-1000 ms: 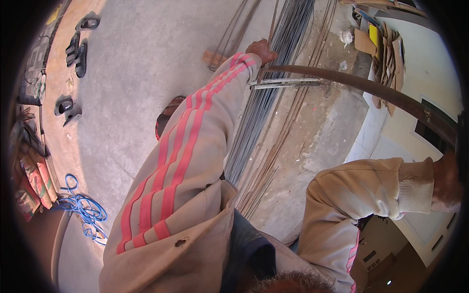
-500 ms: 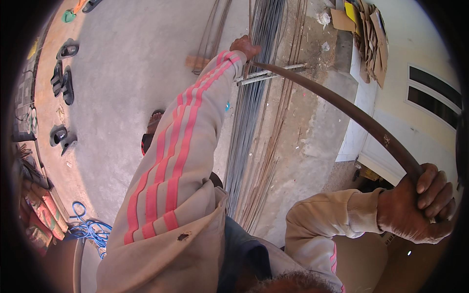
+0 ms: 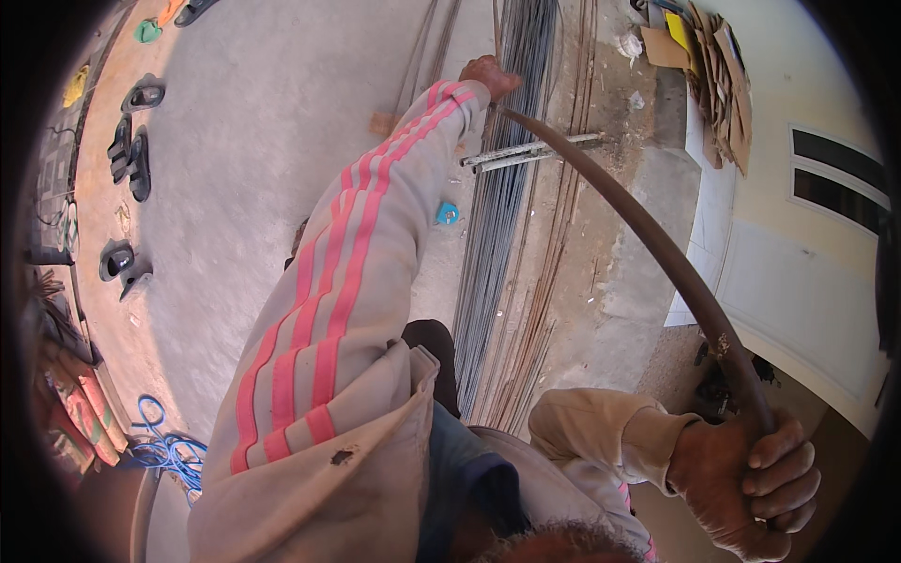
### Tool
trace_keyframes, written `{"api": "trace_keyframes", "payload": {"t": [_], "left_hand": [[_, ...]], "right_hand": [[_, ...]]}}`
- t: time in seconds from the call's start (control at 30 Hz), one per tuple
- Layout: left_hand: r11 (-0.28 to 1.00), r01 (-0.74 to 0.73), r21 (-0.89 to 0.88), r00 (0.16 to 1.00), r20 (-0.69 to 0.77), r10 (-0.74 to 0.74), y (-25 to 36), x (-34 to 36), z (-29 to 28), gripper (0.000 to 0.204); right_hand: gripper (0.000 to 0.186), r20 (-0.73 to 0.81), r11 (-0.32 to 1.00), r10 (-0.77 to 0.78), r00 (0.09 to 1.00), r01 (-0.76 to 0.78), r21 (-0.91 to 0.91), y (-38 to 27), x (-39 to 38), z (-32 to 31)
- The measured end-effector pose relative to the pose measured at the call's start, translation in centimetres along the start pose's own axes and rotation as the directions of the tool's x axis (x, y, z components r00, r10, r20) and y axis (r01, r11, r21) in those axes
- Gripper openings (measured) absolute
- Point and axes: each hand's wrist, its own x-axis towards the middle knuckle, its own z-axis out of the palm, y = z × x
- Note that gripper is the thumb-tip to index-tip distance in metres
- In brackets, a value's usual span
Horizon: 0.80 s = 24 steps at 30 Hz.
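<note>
My right hand [image 3: 746, 488] is wrapped round the near end of a long brown metal bar [image 3: 648, 220]. It reaches forward and left, looking curved in this view, and its far end lies just below my left hand [image 3: 489, 79]. With my left arm stretched far forward, that hand is closed around a thin steel rod [image 3: 496, 28] running away from me. My sleeve and knuckles hide part of the grip. Beneath lies a long bundle of grey steel rods [image 3: 496, 225], beside thinner rusty rods [image 3: 535, 328]. Two pale pipes [image 3: 530, 155] lie across the bundle.
A small blue object [image 3: 448, 213] lies on the concrete floor beside the bundle. Black sandals [image 3: 141, 164] and a coiled blue hose [image 3: 169, 450] are at the left. Flattened cardboard [image 3: 727, 89] leans at the far right, near a pale wall [image 3: 779, 272].
My right hand has swung down and toward me with the bar's near end. The left hand sits slightly farther right in view, still closed. The blue object shows more fully beside my sleeve.
</note>
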Motion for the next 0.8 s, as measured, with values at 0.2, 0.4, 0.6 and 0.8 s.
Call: {"api": "trace_keyframes", "payload": {"t": [0.2, 0.4, 0.6, 0.8], "left_hand": [[0.998, -0.058, 0.022, 0.990, 0.129, 0.055, 0.1, 0.8, 0.4, 0.072], [0.976, 0.046, -0.214, 0.996, 0.080, -0.030, -0.2, 1.0, 1.3, 0.054], [0.752, 0.290, -0.591, 0.898, 0.440, -0.001, -0.1, -0.3, 0.2, 0.048], [0.661, 0.378, -0.648, 0.860, 0.510, 0.009, 1.1, -2.1, -0.7, 0.048]], "right_hand": [[0.033, -0.044, 0.996, 0.085, 0.995, -0.084, 0.031, -1.9, -3.5, -0.9], [0.033, 0.022, 0.905, 0.425, 0.905, -0.425, 0.011, -3.5, -0.1, -4.2], [0.048, 0.040, 0.298, 0.934, 0.355, -0.713, -0.635, -9.0, 7.4, -3.5], [0.040, -0.387, -0.519, 0.842, -0.375, -0.371, -0.770, -6.9, 14.6, 1.3]]}}
